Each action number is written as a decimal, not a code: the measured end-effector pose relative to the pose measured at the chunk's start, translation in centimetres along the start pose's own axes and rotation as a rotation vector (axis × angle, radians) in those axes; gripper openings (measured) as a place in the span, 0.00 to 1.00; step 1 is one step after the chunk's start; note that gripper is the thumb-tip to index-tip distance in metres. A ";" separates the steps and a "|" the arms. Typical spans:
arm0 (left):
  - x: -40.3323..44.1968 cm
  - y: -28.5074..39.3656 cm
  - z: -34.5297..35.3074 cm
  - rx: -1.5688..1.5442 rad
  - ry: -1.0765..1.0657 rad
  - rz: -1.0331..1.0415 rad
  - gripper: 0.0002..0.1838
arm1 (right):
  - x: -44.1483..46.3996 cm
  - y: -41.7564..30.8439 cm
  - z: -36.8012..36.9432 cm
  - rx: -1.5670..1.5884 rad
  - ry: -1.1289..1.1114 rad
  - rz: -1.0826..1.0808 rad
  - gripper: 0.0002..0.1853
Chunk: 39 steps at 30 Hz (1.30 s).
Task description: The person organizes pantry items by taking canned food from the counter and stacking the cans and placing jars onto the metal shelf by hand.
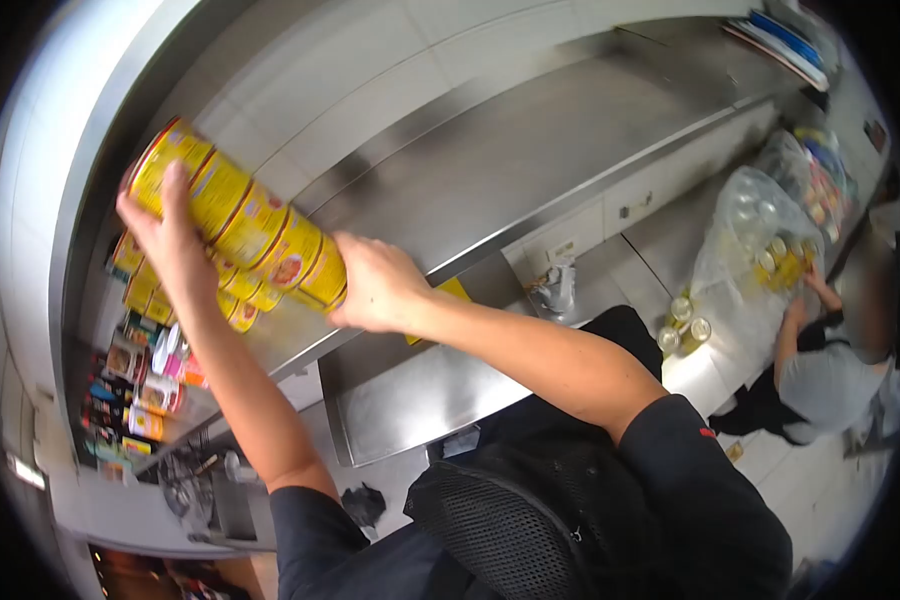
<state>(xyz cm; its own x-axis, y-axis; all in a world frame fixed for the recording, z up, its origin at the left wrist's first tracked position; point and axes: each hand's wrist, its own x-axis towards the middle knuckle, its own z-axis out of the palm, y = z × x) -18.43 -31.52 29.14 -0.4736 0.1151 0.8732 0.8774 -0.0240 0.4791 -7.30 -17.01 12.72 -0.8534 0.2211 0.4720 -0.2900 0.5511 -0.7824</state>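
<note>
A tilted column of several yellow cans (255, 222), set end to end, is gripped between my two hands above a metal shelf. My left hand (178, 245) wraps the upper-left end, its thumb along the side of the cans. At the lower-right end, my right hand (380, 285) presses round the last can. Just behind and below the held cans, more yellow cans (238, 300) stand on the shelf, partly hidden by my left forearm and the column.
Jars and packets (155, 390) crowd the shelf's left end. The long metal shelf (510, 150) runs to the right, with papers (780, 45) at its far end. Below is a metal counter (420, 405). At right, a person (830, 380) handles a clear bag (745, 230) of cans; loose cans (685, 325) stand nearby.
</note>
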 end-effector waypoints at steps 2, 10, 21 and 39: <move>-1.8 3.0 1.3 0.005 0.024 0.080 0.30 | -2.2 0.3 -1.1 0.028 0.042 -0.045 0.37; -10.6 9.4 5.9 -0.144 -0.024 0.248 0.44 | -14.2 2.0 -8.6 0.007 0.280 -0.054 0.43; -25.2 13.2 22.3 -0.707 -0.911 0.278 0.53 | -35.0 12.8 -13.8 -0.486 0.955 0.384 0.43; -37.9 10.7 30.1 -0.378 -1.617 0.179 0.38 | -48.4 28.2 -6.5 -0.511 1.107 0.793 0.42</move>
<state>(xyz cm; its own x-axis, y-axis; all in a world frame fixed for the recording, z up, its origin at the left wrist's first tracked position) 11.15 -6.27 -1.53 0.3969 0.9167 0.0451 0.7275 -0.3442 0.5936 28.63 -6.88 -29.55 0.1197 0.9624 0.2437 0.4742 0.1603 -0.8657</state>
